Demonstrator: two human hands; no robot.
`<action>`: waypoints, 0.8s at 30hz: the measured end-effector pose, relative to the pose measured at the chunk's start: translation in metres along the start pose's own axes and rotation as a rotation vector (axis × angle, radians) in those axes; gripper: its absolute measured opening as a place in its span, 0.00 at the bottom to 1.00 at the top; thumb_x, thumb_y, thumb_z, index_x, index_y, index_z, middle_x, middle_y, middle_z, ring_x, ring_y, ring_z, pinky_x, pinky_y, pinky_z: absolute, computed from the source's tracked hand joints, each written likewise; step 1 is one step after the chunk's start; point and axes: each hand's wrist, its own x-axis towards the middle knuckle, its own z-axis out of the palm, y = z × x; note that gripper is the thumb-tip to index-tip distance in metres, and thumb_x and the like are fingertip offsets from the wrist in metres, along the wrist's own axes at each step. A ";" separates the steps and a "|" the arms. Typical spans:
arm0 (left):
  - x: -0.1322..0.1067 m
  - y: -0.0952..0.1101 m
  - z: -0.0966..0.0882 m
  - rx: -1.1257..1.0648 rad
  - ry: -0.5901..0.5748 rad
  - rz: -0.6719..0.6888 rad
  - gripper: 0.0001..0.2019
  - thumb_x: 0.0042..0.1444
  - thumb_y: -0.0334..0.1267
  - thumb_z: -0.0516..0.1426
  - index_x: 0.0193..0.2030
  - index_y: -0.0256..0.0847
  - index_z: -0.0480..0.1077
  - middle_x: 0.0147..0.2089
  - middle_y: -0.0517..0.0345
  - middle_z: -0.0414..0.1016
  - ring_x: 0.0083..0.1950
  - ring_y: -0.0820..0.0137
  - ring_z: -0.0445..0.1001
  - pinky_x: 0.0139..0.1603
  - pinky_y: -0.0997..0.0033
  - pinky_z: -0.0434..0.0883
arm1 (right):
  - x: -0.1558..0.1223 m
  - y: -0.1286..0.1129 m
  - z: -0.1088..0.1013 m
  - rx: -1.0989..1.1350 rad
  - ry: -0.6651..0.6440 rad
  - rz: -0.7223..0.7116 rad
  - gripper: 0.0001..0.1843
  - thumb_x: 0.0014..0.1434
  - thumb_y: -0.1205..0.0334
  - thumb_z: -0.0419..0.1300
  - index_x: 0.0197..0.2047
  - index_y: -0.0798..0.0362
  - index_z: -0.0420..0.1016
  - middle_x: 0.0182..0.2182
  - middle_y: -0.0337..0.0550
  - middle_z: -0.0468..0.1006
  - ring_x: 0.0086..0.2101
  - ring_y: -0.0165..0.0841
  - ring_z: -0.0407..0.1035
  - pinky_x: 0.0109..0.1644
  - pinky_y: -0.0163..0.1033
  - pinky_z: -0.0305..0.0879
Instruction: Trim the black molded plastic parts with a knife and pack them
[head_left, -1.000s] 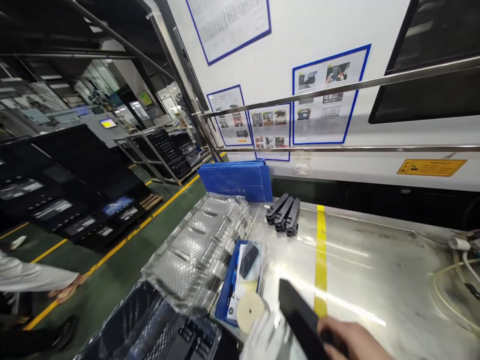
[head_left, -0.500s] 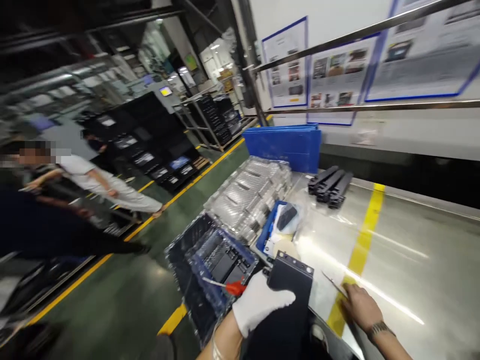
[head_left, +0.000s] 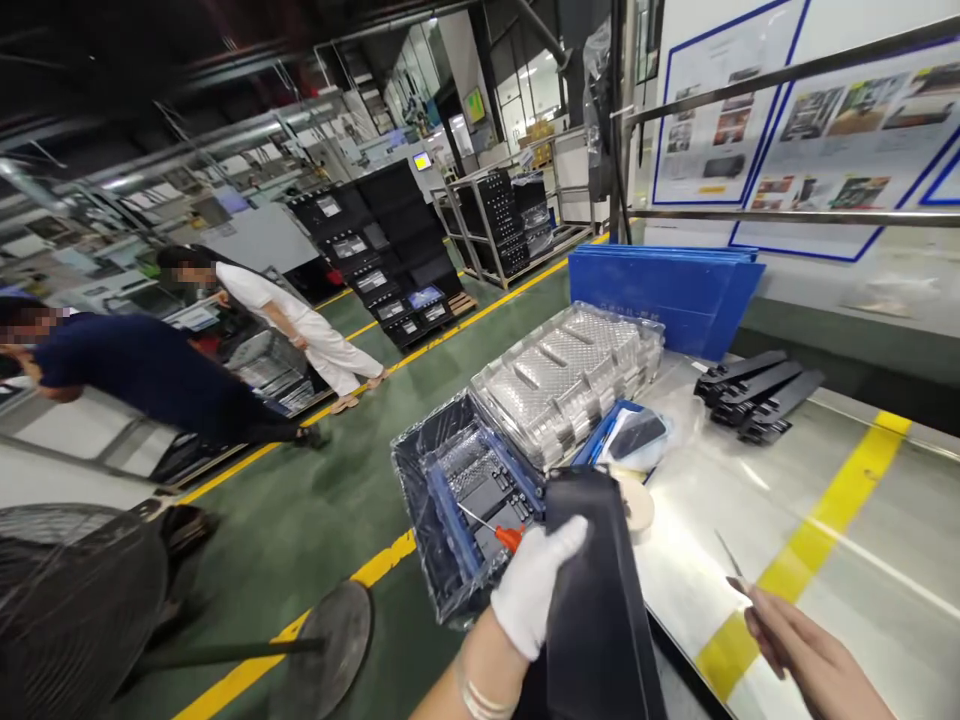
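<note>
Looking down from the wearer's head: a steel bench with a yellow stripe across it runs along the right. The left hand, in a white glove, is closed against the edge of a long black panel. The panel stands tilted near the bench's front edge, its lower end out of view. The bare right hand reaches in from the lower right, fingers slightly parted. A thin metal blade points up from the fingertips, but whether they pinch it cannot be told.

Just left of the panel sits a black crate lined with clear plastic, with a red-handled screwdriver lying inside. Behind it are stacked clear plastic trays.

With only one hand on its edge, the panel could slip and drop onto the crate or the floor. A sideways swing could knock the screwdriver. The blade so close to bare skin could nick a finger or scratch the panel's surface.
</note>
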 end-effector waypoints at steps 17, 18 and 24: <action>-0.010 -0.037 0.013 -0.506 -0.098 0.080 0.22 0.66 0.53 0.54 0.53 0.40 0.78 0.56 0.53 0.80 0.64 0.59 0.72 0.70 0.63 0.62 | -0.092 -0.148 0.012 -0.233 0.082 -1.071 0.20 0.67 0.67 0.57 0.61 0.47 0.72 0.45 0.48 0.77 0.45 0.32 0.75 0.43 0.31 0.76; -0.011 -0.036 0.009 -0.533 -0.136 0.066 0.25 0.65 0.55 0.53 0.56 0.39 0.77 0.57 0.53 0.79 0.64 0.59 0.72 0.69 0.63 0.63 | -0.093 -0.144 0.008 -0.229 0.127 -1.039 0.19 0.67 0.66 0.57 0.60 0.47 0.73 0.46 0.48 0.77 0.45 0.32 0.75 0.43 0.30 0.76; -0.018 -0.030 -0.010 -0.535 0.043 0.071 0.31 0.58 0.59 0.60 0.60 0.38 0.74 0.52 0.51 0.82 0.56 0.57 0.78 0.65 0.59 0.69 | -0.110 -0.144 -0.011 -0.270 0.076 -1.001 0.11 0.69 0.57 0.57 0.52 0.43 0.77 0.44 0.37 0.84 0.41 0.28 0.80 0.50 0.23 0.72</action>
